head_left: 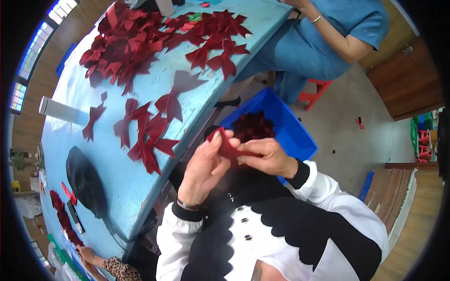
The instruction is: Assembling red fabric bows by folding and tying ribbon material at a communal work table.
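While the left hand [202, 168] pinches one end of the red cloth [228, 147] between thumb and fingers, the right hand [267, 157] pinches the other end, thumb and forefinger pressed together on it. The cloth is up off the table [123, 194], between the two hands and in front of the chest. Just beyond it stands the blue bin [294, 133], with dark red pieces [255, 126] inside. To the left, loose bows [152, 133] lie on the table, with a larger pile [124, 40] farther off.

Working the cloth well probably calls for small fingertip moves: one hand steadies its end while the other turns or smooths, so that the shape does not slip. Soft cloth likely creases under a hard squeeze, so a light, firm pinch near the ends seems wiser. Even tension from both sides should stop it twisting. Whether a fold or knot sits under the right fingertips, I cannot tell; they cover it.
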`<state>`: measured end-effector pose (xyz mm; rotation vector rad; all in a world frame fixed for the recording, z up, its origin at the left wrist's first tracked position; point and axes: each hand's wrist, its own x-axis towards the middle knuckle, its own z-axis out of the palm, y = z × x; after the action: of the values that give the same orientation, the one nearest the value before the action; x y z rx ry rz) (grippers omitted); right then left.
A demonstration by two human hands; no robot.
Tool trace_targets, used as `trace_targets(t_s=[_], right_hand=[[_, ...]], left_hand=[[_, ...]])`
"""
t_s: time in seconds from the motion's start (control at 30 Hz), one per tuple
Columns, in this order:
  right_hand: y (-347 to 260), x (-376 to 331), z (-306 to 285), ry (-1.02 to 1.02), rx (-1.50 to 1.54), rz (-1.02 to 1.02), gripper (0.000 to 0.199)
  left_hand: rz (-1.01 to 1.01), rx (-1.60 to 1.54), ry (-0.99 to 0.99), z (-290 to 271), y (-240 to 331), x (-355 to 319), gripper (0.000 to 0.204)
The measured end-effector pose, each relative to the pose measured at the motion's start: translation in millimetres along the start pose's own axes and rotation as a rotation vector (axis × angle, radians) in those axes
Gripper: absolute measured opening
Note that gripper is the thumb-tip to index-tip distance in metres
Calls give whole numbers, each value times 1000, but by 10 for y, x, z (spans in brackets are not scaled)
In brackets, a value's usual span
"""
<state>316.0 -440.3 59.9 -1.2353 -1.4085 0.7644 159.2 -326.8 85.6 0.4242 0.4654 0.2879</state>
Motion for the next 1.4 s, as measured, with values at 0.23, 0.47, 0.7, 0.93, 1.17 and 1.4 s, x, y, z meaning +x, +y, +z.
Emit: trace_targets(t_s=[0.23, 0.47, 0.7, 0.93, 1.17, 1.4], right_hand=[[-132, 9, 48, 4, 56, 102, 16], [-1, 32, 2, -59, -45, -30, 15], [-86, -28, 4, -84, 95, 89, 20], [-136, -69, -64, -181, 269, 195, 18], [13, -68, -134, -212, 11, 74, 20], [46, -96, -64, -205, -25, 24, 28]], left_hand=[[-42, -66, -37, 76, 41, -91, 29], [-39, -29, 17, 68, 4, -103, 29], [15, -15, 54, 69, 22, -112, 28], [42, -92, -27, 33, 107, -159, 28], [-4, -65, -45, -2, 118, -175, 29], [18, 13, 7, 27, 83, -185, 29]])
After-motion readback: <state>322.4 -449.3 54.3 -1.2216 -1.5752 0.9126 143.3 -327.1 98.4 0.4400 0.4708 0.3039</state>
